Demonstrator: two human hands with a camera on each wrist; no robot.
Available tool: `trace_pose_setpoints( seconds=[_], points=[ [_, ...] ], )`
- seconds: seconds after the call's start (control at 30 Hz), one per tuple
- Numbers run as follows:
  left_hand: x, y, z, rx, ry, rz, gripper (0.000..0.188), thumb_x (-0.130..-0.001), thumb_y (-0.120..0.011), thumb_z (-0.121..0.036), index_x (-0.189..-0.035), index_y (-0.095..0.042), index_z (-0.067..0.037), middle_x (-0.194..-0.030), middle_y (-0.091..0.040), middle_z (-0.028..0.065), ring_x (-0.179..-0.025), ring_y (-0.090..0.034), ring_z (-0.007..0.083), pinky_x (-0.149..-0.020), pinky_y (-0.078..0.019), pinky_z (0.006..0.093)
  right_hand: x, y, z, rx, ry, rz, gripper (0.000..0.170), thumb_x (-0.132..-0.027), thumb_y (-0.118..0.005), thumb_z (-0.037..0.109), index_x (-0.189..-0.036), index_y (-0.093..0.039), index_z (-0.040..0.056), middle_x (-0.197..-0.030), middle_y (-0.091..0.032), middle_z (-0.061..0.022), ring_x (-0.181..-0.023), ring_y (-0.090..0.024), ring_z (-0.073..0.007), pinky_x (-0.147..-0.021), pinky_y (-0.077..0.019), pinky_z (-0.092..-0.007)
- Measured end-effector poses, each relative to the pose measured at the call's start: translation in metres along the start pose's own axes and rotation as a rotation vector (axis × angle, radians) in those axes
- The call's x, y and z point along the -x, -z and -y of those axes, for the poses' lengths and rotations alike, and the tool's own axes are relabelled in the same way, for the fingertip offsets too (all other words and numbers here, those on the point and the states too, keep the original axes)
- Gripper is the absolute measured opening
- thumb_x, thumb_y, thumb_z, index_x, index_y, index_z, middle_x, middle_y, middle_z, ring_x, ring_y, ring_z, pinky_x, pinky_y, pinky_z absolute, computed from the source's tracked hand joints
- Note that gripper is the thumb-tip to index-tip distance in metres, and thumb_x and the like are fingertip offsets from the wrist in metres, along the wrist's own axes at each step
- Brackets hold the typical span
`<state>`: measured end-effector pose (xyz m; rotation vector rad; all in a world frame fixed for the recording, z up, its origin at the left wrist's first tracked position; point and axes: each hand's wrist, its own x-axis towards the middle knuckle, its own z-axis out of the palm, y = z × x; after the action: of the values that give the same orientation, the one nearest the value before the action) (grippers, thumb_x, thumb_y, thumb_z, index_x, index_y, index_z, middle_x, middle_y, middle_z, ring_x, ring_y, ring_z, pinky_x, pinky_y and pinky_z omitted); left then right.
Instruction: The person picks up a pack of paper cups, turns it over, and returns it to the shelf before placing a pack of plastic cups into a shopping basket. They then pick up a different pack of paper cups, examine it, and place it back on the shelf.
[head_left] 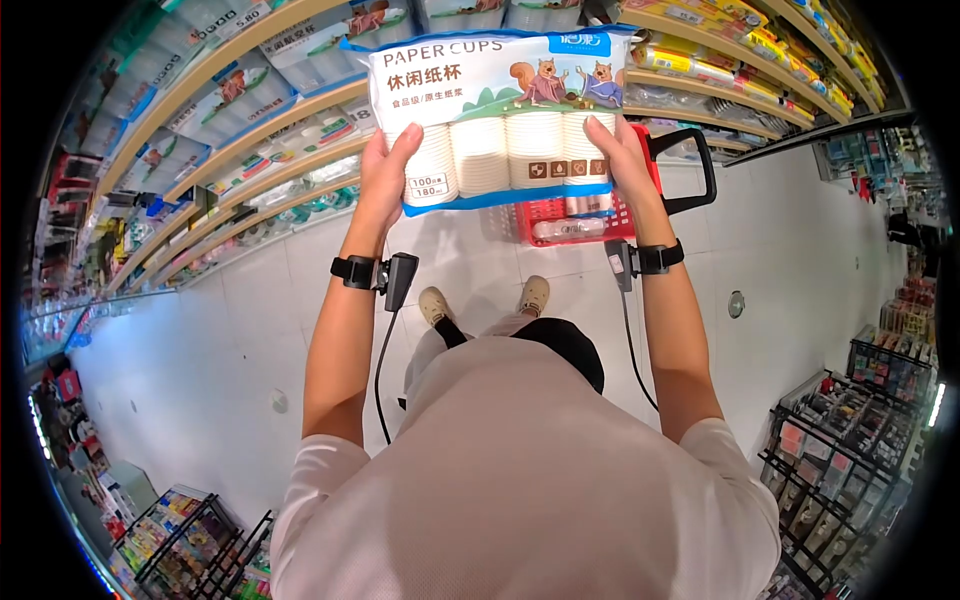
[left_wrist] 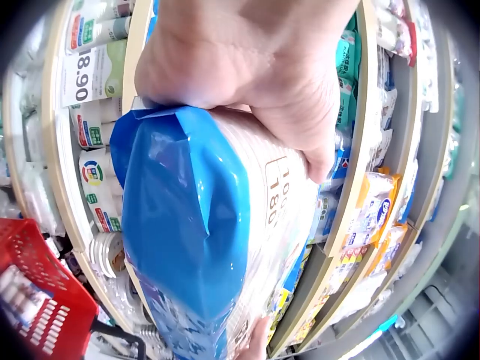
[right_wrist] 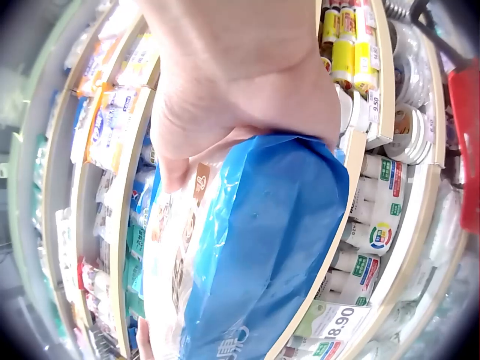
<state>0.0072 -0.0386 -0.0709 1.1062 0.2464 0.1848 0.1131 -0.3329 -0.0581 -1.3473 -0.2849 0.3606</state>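
Note:
Both hands hold a large plastic pack of paper cups [head_left: 480, 160] up in front of the shelves, its printed front facing the head camera. White cup stacks show through the lower part, and blue film edges the top and bottom. My left hand [head_left: 388, 175] grips the left end, thumb on the front. At the right end my right hand [head_left: 625, 165] grips it the same way. In the left wrist view the blue end of the pack [left_wrist: 187, 217] lies under the palm. The right wrist view shows the other blue end [right_wrist: 270, 232]; the fingers behind are mostly hidden.
A red shopping basket [head_left: 525, 228] with a black handle [head_left: 712, 170] stands on the floor beyond the pack, with packaged goods inside. Shelves [head_left: 170, 180] of packed cups and rolls curve across the front. Wire display racks [head_left: 830, 450] stand behind on the right.

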Motion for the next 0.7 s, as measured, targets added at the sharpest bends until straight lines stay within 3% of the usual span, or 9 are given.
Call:
trace_pose_setpoints(
  seconds=[0.2,0.57,0.7],
  points=[
    [-0.002,-0.001,0.003,0.004,-0.02,-0.005,0.048,-0.095,-0.062,-0.021,-0.134,-0.045,0.001,-0.125,-0.059,0.0134,-0.111,-0.059,0.0184,-0.094,-0.0484,0.032,-0.001,-0.002,-0.008,0.0,0.002,-0.028,0.056,-0.092,-0.065,0.023,-0.136,-0.044,-0.0033,-0.128,-0.057,-0.0133,-0.113,-0.056,-0.0183,-0.096,-0.0445,-0.0307],
    [0.002,0.01,0.017,0.057,-0.012,-0.008,0.047,-0.098,-0.057,-0.018,-0.137,-0.041,0.001,-0.131,-0.055,0.0134,-0.116,-0.056,0.0189,-0.098,-0.0456,0.0327,-0.001,-0.004,-0.012,0.043,-0.055,-0.047,0.052,-0.091,-0.067,0.025,-0.131,-0.049,-0.0027,-0.122,-0.061,-0.0122,-0.11,-0.058,-0.0166,-0.095,-0.0449,-0.0294],
    [0.005,0.022,0.017,-0.017,0.071,0.06,0.054,-0.091,-0.066,-0.017,-0.135,-0.041,0.003,-0.128,-0.057,0.0145,-0.115,-0.057,0.0199,-0.096,-0.0475,0.0334,-0.004,0.0,-0.01,0.095,-0.055,-0.055,0.056,-0.092,-0.065,0.03,-0.132,-0.048,-0.0035,-0.123,-0.06,-0.0133,-0.111,-0.057,-0.0172,-0.095,-0.0443,-0.0293]
  ],
)
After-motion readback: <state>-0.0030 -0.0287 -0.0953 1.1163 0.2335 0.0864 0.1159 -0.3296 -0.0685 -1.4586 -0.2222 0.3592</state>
